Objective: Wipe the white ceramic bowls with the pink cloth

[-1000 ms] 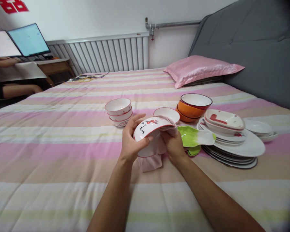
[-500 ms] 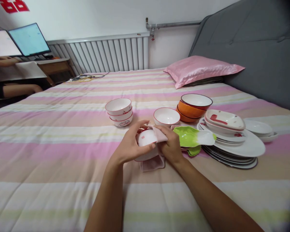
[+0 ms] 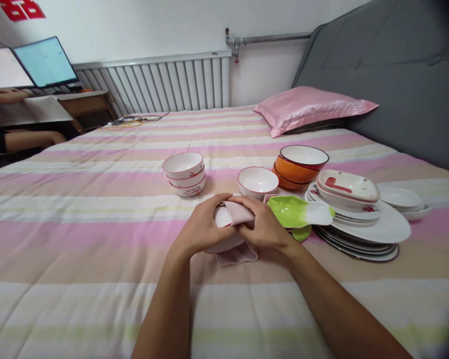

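Note:
Between my hands is a white bowl (image 3: pixel 224 244) with a thin red rim, tilted and partly hidden by fingers and fabric. My left hand (image 3: pixel 198 228) curls round the bowl's left side, thumb across its front. A pale pink cloth (image 3: pixel 240 213) is pressed over the bowl by my right hand (image 3: pixel 266 227), and its loose end hangs below. Just beyond sits another white red-rimmed bowl (image 3: pixel 259 180). Right of my right hand lie green-and-white leaf-shaped dishes (image 3: pixel 294 212), stacked.
A stack of white bowls (image 3: pixel 185 174) stands back left; orange bowls (image 3: pixel 299 167) stand back right. Plates (image 3: pixel 389 227) and small dishes (image 3: pixel 347 185) pile up at right. Beyond are a pink pillow (image 3: pixel 314 108) and cables (image 3: pixel 134 119). A person's arm (image 3: pixel 7 95) shows at a desk, far left.
My right hand has shifted with the cloth and now wraps closer over the bowl. My left fingers have come down slightly, and less of the bowl's patterned outside shows.

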`<control>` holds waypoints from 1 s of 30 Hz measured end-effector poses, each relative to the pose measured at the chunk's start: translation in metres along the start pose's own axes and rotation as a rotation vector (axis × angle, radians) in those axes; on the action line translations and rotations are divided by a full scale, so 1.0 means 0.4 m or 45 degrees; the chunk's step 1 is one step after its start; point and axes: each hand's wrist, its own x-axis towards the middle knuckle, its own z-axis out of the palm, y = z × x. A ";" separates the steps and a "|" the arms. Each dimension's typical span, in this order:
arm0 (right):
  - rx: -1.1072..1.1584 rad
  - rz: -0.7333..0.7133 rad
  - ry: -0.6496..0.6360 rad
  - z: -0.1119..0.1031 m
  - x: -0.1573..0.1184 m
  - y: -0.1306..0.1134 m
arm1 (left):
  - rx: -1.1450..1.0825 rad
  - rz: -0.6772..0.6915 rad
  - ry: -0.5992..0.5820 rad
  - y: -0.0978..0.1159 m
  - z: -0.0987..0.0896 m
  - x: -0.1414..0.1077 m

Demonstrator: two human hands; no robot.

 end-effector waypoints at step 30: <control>-0.167 -0.063 -0.072 -0.009 -0.002 -0.002 | 0.070 -0.221 -0.032 0.004 0.003 -0.006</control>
